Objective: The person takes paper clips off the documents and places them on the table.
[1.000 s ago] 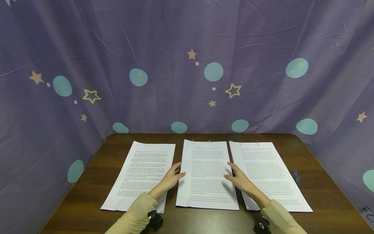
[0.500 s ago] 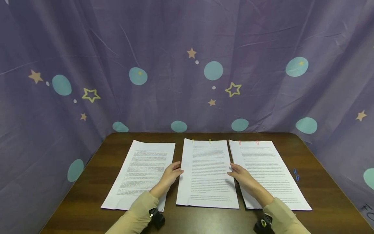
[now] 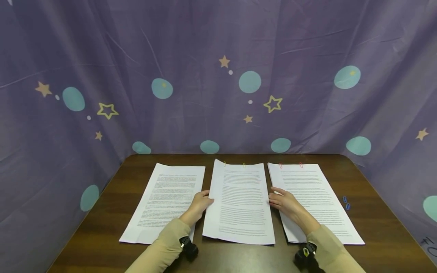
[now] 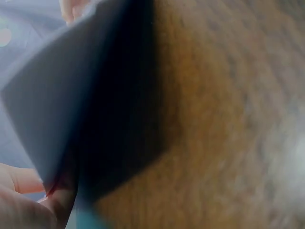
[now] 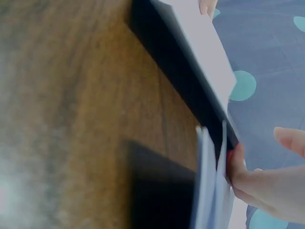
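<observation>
Gripping the left edge of the middle stack (image 3: 240, 204), the left hand (image 3: 198, 206) has some fingers hidden beneath. The right hand (image 3: 286, 204) touches the opposite edge; whether it pinches, I cannot tell. That stack is between the left stack (image 3: 170, 199) and right stack (image 3: 314, 204), all printed too small to read. Dark marks (image 3: 428, 242) on the curtain (image 3: 201, 49) are cut off.

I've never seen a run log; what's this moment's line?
left hand: pinches white printed paper stack with yellow paperclips | right hand: touches its right edge | blue paperclips: on brown wooden table
</observation>
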`<state>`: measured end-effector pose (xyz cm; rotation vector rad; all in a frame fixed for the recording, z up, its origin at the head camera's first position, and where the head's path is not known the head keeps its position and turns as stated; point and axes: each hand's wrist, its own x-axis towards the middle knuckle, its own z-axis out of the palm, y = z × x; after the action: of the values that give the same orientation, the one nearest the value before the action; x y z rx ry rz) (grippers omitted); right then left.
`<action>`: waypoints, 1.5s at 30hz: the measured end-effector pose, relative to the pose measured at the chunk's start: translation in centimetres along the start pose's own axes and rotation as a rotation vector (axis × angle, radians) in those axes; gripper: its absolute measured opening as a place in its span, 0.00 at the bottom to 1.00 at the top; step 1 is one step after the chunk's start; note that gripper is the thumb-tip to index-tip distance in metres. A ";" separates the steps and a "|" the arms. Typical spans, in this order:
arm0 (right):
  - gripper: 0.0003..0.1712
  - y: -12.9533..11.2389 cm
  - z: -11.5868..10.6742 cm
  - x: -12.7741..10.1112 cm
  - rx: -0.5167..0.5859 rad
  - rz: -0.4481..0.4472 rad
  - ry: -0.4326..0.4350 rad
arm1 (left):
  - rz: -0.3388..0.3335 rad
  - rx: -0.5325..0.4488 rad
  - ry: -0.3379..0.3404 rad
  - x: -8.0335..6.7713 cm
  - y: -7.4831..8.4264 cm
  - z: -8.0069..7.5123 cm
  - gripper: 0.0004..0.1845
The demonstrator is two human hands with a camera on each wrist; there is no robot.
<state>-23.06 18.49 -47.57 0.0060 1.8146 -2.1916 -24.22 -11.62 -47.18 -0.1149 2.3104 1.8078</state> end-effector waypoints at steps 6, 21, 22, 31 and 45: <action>0.32 0.1 0.0 0.6 -0.014 0.003 0.028 | -0.016 -0.058 0.009 0.2 -0.2 0.0 0.26; 0.26 -1.2 0.7 -0.8 -0.223 -0.063 0.211 | 0.005 -0.161 -0.061 -1.5 0.9 -0.8 0.26; 0.26 -1.3 0.6 -0.9 -0.223 -0.064 0.217 | 0.010 -0.170 -0.075 -1.6 0.9 -0.9 0.26; 0.25 -1.9 0.7 -1.8 -0.239 -0.093 0.257 | 0.032 -0.227 -0.111 -2.6 1.0 -1.0 0.20; 0.24 -4.1 0.9 -1.9 -0.359 -0.188 0.214 | 0.064 -0.300 -0.039 -3.4 1.0 -0.6 0.15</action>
<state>-22.01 18.73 -43.10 -0.0072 2.3953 -2.0129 -21.13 -12.21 -45.36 -0.0507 2.0232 2.1575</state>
